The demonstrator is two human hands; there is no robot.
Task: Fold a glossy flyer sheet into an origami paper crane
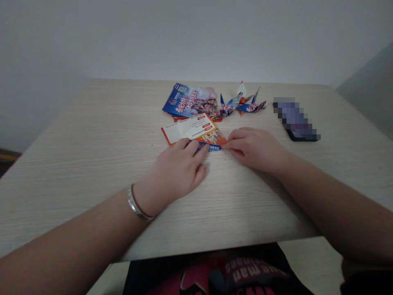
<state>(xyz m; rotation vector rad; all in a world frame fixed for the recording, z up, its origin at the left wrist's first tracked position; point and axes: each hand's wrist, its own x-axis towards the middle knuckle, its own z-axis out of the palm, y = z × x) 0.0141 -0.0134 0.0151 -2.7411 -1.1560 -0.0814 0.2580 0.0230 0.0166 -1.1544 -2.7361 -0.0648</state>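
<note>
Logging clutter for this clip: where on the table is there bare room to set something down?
The whole left side of the table is bare, left of the left hand and folded leaflet; also the near strip between the forearms. Crowded: the far middle, with flyers, paper cranes, phone and right hand.

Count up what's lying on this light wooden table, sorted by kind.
Printed paper leaflets: 2 in plain sight, more perhaps beneath the blue one
Folded paper cranes: 2
Dark flat phone: 1
Total: 5
</note>
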